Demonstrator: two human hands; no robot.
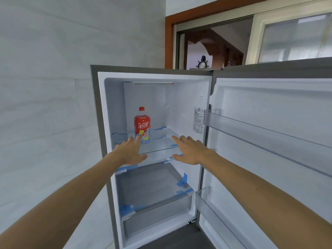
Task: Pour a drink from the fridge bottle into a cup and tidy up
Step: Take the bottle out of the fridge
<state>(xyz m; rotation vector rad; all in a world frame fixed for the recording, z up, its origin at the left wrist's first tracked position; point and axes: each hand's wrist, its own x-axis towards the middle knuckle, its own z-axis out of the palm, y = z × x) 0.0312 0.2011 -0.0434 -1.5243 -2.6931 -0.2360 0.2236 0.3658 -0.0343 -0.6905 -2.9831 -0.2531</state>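
1. Fridge [111, 123]: stands open, its door [269, 141] swung out to the right. The inside is nearly bare; blue tape marks the shelf corners.
2. Glass shelf [161, 144]: carries the bottle toward its back left. No cup is in view.
3. Left hand [130, 152]: reaches in, fingers [138, 139] spread wide and holding nothing. One fingertip overlaps the bottle's lower label; whether it touches cannot be told.
4. Right hand [190, 151]: held flat above the shelf's right side, spread and empty, well apart from the bottle.
5. Bottle [142, 125]: upright, red cap on, not yet grasped.
6. Risk: a push from the outstretched fingertip could tip the bottle backward. A cold, damp label could slip in a loose one-handed grip.
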